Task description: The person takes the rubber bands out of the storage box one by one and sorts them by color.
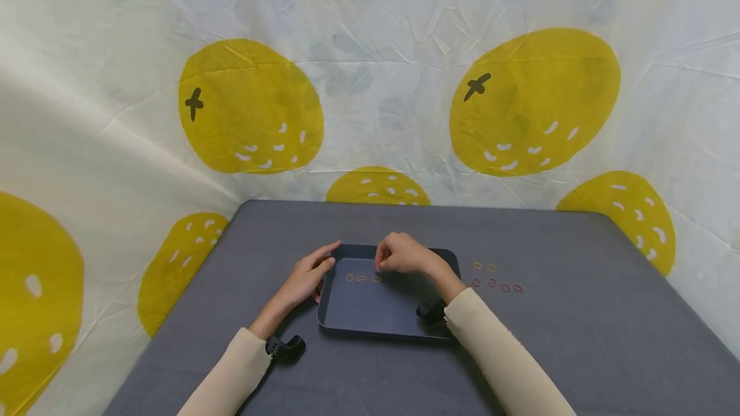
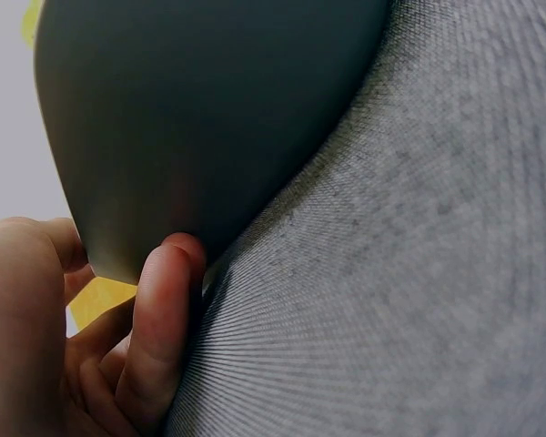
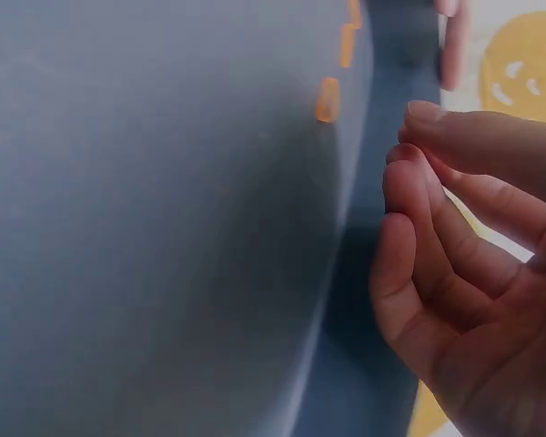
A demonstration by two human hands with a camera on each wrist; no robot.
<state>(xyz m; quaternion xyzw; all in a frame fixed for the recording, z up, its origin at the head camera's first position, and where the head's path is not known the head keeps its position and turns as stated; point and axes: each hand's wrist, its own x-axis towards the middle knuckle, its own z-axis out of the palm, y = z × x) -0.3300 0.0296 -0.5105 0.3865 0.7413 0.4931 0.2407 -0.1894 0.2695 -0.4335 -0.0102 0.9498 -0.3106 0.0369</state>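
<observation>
A dark grey rectangular tray (image 1: 370, 313) lies on the table. My left hand (image 1: 304, 279) grips its left side near the far corner; in the left wrist view, fingertips (image 2: 164, 291) press the tray's outer wall (image 2: 209, 118). Over the far part of the tray hovers my right hand (image 1: 401, 253), fingers curled and tips close together. No object shows between the fingertips in the right wrist view (image 3: 419, 146), though a small one could be hidden. Several thin orange rings (image 1: 361, 278) sit in a row inside the tray, the rightmost (image 3: 328, 100) closest to my right hand.
Right of the tray, two orange rings (image 1: 478, 266) lie on the grey tabletop (image 1: 578, 326) behind a row of several red rings (image 1: 505, 288). A white cloth (image 1: 381, 108) printed with yellow fruit hangs behind and beside the table.
</observation>
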